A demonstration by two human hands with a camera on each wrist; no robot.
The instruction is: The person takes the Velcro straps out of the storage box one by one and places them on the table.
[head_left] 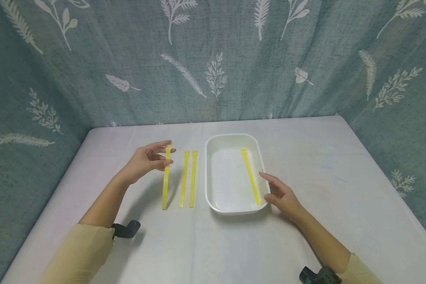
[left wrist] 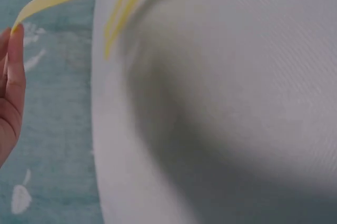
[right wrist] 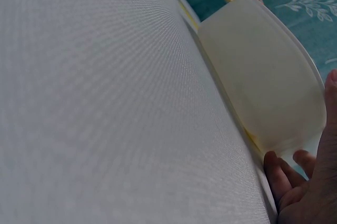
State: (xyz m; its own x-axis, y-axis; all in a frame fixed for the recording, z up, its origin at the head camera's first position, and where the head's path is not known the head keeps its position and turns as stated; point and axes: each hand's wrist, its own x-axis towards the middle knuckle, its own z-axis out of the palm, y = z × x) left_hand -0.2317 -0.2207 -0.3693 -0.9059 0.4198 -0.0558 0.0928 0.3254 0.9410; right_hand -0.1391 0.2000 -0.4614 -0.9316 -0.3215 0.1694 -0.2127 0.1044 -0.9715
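In the head view my left hand (head_left: 147,159) pinches a flat yellow strip (head_left: 165,185) by its wider end, between thumb and fingers. The strip hangs down and bows a little; in the left wrist view its lower end comes close to the table. Beside it lie two similar yellow strips (head_left: 188,179) with slotted heads, parallel on the cloth. A white plastic tray (head_left: 216,209) stands right of them, with one more yellow strip (head_left: 251,177) lying aslant inside. My right hand (head_left: 282,197) rests at the tray's right rim, index finger extended and the lower fingers partly bent.
A pale cloth covers the table (head_left: 323,177). Its far edge meets a teal curtain (head_left: 234,79) with white leaf prints, which also hangs along both sides. Dark wrist devices (head_left: 126,229) sit at both cuffs.
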